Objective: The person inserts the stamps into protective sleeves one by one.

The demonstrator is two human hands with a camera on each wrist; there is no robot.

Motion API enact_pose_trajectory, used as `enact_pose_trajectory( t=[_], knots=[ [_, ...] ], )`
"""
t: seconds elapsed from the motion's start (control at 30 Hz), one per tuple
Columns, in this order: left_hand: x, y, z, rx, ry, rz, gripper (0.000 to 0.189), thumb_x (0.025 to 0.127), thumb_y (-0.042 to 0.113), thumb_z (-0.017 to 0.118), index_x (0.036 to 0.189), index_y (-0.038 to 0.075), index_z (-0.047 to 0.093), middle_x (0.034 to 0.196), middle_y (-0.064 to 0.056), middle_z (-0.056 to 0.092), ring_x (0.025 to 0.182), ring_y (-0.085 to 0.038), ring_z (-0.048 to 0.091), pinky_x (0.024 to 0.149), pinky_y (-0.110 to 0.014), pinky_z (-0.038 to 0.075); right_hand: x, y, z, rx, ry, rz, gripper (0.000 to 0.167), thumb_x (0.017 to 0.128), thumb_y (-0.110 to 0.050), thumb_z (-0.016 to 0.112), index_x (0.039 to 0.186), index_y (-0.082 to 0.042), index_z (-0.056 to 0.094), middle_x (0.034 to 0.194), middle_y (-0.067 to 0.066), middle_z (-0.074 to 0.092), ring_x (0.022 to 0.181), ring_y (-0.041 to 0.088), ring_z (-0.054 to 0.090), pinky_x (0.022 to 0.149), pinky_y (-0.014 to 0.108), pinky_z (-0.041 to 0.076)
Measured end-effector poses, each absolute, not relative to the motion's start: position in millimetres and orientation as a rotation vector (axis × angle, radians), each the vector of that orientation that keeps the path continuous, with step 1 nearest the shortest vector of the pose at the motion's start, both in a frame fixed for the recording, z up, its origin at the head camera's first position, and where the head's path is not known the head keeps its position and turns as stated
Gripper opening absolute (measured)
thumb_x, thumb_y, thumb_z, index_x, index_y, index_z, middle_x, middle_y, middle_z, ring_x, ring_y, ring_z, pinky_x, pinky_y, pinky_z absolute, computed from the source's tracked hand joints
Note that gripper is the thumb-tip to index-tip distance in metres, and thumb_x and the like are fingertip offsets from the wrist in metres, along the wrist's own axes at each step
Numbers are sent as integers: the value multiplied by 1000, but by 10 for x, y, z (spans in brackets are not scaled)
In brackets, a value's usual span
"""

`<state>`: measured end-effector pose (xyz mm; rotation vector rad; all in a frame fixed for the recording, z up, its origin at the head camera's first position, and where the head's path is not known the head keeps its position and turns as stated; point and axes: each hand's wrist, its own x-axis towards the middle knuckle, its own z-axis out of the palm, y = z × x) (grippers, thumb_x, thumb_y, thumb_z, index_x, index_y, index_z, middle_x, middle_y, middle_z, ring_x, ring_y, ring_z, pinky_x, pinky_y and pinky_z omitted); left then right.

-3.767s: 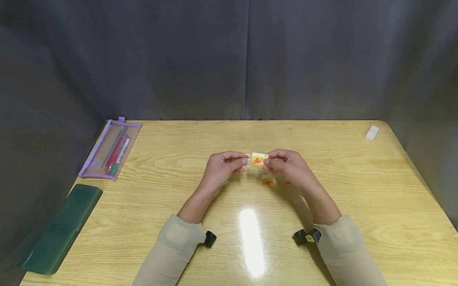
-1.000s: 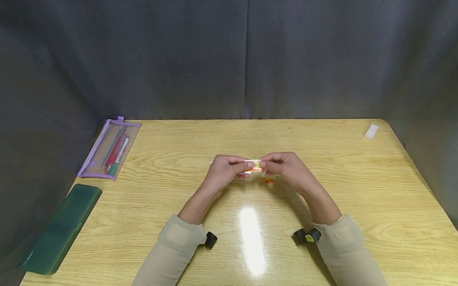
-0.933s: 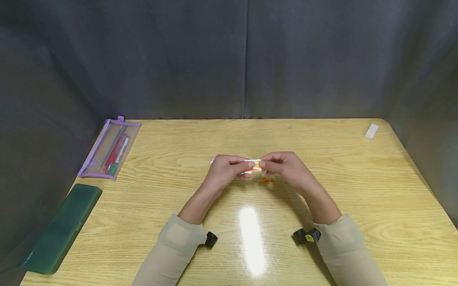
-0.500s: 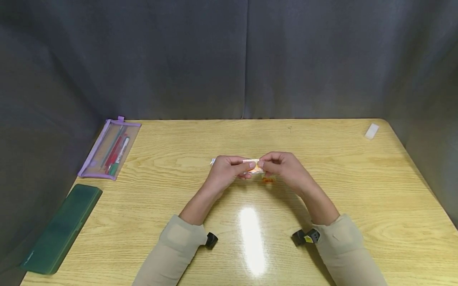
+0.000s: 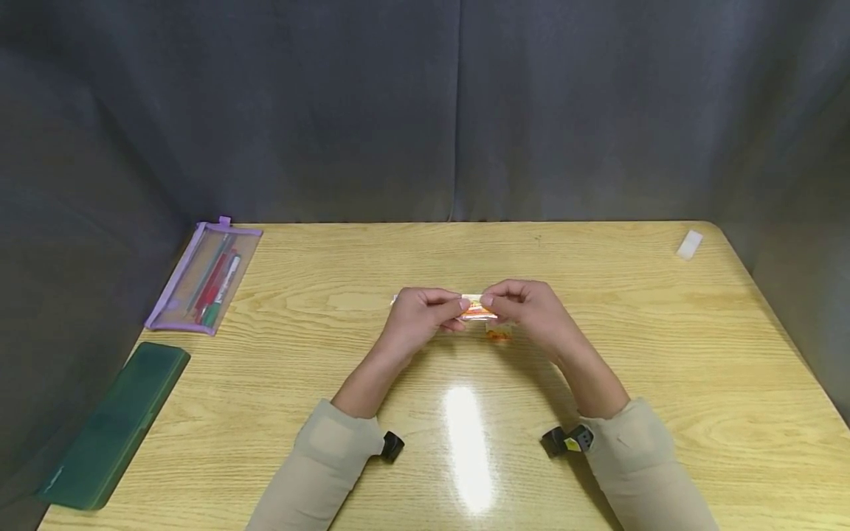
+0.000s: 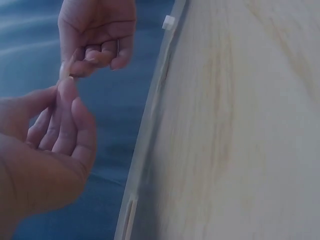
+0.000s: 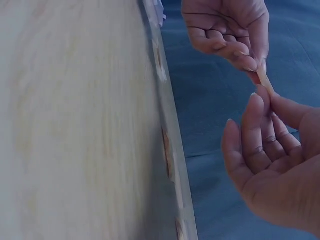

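Between both hands is a small flat packet with yellow and orange print and a shiny surface. My left hand pinches its left end between thumb and fingers. My right hand pinches the right end, the thumbs close together over the print. The wrist views show the held packet edge-on as a thin pale strip between the fingertips. Just below the hands in the head view lies another small orange-printed piece, partly covered by the right hand. A glossy bit peeks out behind the left hand.
On the wooden table, a purple-edged clear pouch holds several pens at the back left. A dark green case lies at the left edge. A small white block sits at the back right.
Since the oldest frame, the hands have come closer together, and the left fingers have moved from the packet's clear edge onto its body. Over the last second the thumbs shift slightly, exposing more print.
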<state>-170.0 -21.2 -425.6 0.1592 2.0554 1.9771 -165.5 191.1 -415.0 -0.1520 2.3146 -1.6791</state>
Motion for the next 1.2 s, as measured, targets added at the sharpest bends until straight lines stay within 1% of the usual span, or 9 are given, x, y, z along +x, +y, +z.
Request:
enact_pose_trajectory(
  t=[0.17,0.27,0.37,0.5,0.67,0.83,0.93,1.07,1.2],
  knots=[
    [-1697,-220,-4231,119,2085,1960,19,94,17,74,103,0,78,98,-19,76,69,-21,75,81,-49,63,-1659,1910,-4105,-126,2391,-1634,27,102,-24,63,115,-2,73,111,12,71,95,26,69,92,42,58],
    [-1705,-221,-4219,114,2085,1964,18,94,13,73,106,0,78,98,-17,77,75,-27,76,82,-47,63,-1661,1920,-4084,-104,2399,-1628,27,102,-23,62,117,-3,72,107,14,71,93,26,69,72,31,55],
    [-1706,-227,-4196,118,2104,1954,16,94,10,73,105,-1,77,97,-17,77,78,-29,76,84,-47,63,-1661,1927,-4066,-82,2400,-1626,26,102,-25,63,116,-6,73,101,15,71,86,26,67,49,26,40],
    [-1694,-247,-4172,98,2130,1926,14,93,11,74,101,0,78,92,-15,78,83,-34,76,84,-48,63,-1639,1934,-4032,-45,2398,-1612,25,101,-30,65,115,-11,74,93,7,71,87,27,65,39,25,31],
    [-1660,-277,-4193,29,2124,1904,15,93,17,76,95,3,79,83,-11,78,87,-39,75,81,-47,63,-1623,1947,-4044,-14,2318,-1599,29,99,-31,66,120,-11,71,95,1,73,95,24,70,43,26,31],
    [-1639,-342,-4248,49,2061,1907,20,95,17,73,103,0,78,86,-11,78,76,-27,76,79,-43,64,-1620,1942,-4089,-2,2247,-1609,31,99,-24,67,124,-6,68,103,2,76,95,21,73,46,26,29],
    [-1664,-405,-4264,102,2034,1860,21,97,16,70,107,-1,76,90,-12,78,74,-18,74,80,-42,63,-1620,1934,-4100,-2,2271,-1597,29,99,-23,66,122,-6,70,105,1,74,95,23,71,53,28,42],
    [-1764,-454,-4229,97,2090,1778,20,97,18,70,106,2,77,93,-13,78,81,-30,76,83,-44,63,-1675,1916,-4105,-14,2286,-1582,28,99,-21,64,121,-4,71,107,6,73,87,21,68,78,34,58],
    [-1910,-449,-4193,58,2178,1686,17,96,18,72,103,3,77,92,-14,77,83,-31,77,80,-41,64,-1794,1876,-4108,16,2283,-1540,26,100,-19,62,119,-3,71,104,10,72,75,16,61,78,32,61]
  ],
)
